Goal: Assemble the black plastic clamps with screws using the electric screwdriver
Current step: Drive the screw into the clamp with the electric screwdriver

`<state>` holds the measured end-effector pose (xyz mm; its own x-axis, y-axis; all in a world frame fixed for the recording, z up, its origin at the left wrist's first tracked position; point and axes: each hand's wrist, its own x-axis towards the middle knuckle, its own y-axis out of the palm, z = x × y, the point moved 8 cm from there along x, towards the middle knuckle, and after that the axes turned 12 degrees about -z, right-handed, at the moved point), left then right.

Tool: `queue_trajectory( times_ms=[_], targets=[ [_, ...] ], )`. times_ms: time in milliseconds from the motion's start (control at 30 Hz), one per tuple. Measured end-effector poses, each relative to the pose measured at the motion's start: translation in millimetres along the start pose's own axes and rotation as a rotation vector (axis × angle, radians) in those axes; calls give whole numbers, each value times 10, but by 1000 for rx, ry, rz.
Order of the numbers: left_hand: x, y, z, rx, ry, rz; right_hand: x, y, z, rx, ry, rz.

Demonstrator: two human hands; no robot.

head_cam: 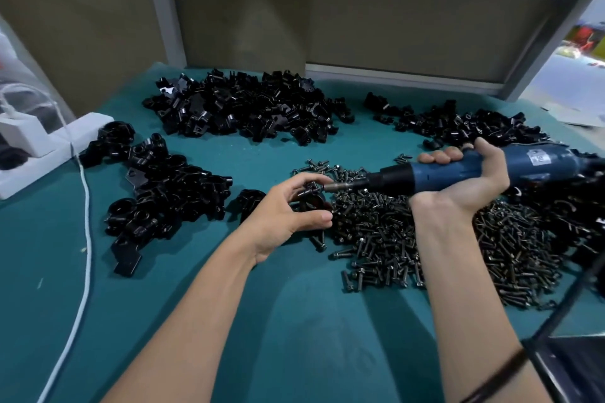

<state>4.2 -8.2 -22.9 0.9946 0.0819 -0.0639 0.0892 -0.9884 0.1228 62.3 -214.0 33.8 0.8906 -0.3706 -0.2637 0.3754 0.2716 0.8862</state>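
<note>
- The left grip curls fingers and thumb round a small black plastic clamp, just above the teal worktop, at the left edge of the heap of dark metal screws.
- The right grip wraps the blue-and-black electric screwdriver, which lies level with its bit tip at the clamp.
- Piles of black clamp parts ring the far and left sides.
- Bare teal room lies toward the near edge, between the forearms; a white cable runs down the left.
</note>
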Motion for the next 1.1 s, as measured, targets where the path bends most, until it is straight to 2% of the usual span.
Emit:
queue_trajectory(
  times_ms=[667,1100],
  targets=[
    [-26,-10,-3,209,42,-1,33,-19,-35,6,12,15],
    [-29,-3,-17,186,54,30,27,-26,-50,4,13,-2]
  ],
)
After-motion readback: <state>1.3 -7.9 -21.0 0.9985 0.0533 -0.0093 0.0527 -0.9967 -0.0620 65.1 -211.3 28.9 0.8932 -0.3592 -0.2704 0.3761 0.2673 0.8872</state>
